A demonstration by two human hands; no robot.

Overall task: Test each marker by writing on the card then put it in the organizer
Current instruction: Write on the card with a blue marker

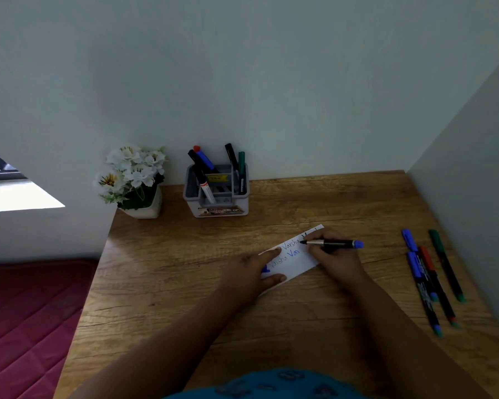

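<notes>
Marker (333, 243) gripped in right hand (333, 256) (tip on card (293, 259)), left hand (255, 270) flat on card

A white card (293, 262) bearing handwriting lies slanted mid-worktop. A blue-ended marker (333, 243) tips onto it. Four markers (432, 279) lie right; the grey organizer (216, 194) holds several upright.

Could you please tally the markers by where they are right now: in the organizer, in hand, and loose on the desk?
In the organizer: 5
In the right hand, the marker writing on the card: 1
Loose markers at the desk's right side: 4
Total: 10
</notes>
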